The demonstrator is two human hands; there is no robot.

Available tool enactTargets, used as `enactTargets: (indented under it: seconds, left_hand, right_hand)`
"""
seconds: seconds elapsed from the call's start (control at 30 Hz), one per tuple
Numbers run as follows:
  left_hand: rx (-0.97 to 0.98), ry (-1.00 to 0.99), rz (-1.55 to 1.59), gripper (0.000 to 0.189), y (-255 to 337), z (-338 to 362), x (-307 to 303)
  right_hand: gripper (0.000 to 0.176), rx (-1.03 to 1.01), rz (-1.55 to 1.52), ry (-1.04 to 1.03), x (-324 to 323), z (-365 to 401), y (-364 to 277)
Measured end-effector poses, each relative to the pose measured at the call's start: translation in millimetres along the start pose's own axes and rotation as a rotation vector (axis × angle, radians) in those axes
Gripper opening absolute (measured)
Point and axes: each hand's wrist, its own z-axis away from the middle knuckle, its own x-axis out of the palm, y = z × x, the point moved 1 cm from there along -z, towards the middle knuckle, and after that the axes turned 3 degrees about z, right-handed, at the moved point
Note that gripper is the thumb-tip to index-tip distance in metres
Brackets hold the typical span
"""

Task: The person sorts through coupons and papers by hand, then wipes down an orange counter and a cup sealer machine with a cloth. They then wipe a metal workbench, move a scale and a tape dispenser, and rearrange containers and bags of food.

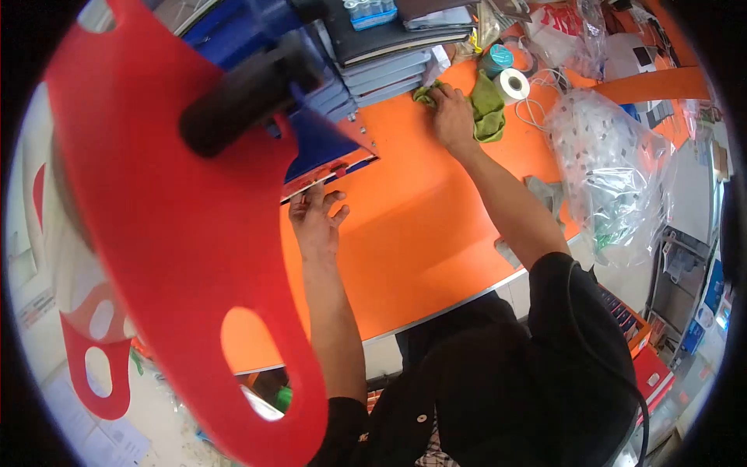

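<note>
My right hand (454, 121) is at the back of the orange table (420, 233), its fingers closed over a crumpled green cloth (489, 113) that shows on both sides of it. My left hand (315, 226) is palm up with fingers apart, its fingertips at the lower edge of a blue machine (323, 148). Nothing shows in its palm. A black cylindrical handle (245, 97) sticks out from the machine toward me. Close to the camera, a large red sheet with oval cut-outs (179, 218) covers much of the left side and hides part of the machine.
Stacked grey trays (389, 78) stand at the back beneath a black folder (397, 43). White (513, 84) and teal (498, 58) rolls sit right of the cloth, near a loose cable (537, 113). A clear plastic bag (611, 171) bulges at the table's right edge.
</note>
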Motion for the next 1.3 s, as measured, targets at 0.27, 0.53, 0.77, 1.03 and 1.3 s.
enactTargets:
  seconds: [0.27, 0.53, 0.77, 1.03, 1.3]
  left_hand:
    - [-0.013, 0.017, 0.005, 0.011, -5, 0, 3]
    - [-0.039, -0.006, -0.011, 0.014, -4, 0, -2]
    - [-0.021, 0.014, -0.005, 0.006, -1, -2, -7]
    - [-0.011, -0.003, 0.007, 0.016, -4, 0, -2]
    - [-0.019, 0.041, -0.009, 0.02, -2, 1, 2]
  right_hand:
    - [0.027, -0.03, 0.015, -0.035, -8, 9, -15]
    - [0.024, -0.183, -0.122, -0.051, -3, 21, -48]
    - [0.021, -0.474, -0.104, -0.044, -2, 37, -57]
    - [0.021, -0.466, -0.212, -0.164, -7, 51, -59]
    - [0.022, -0.425, -0.107, -0.126, -3, 52, -54]
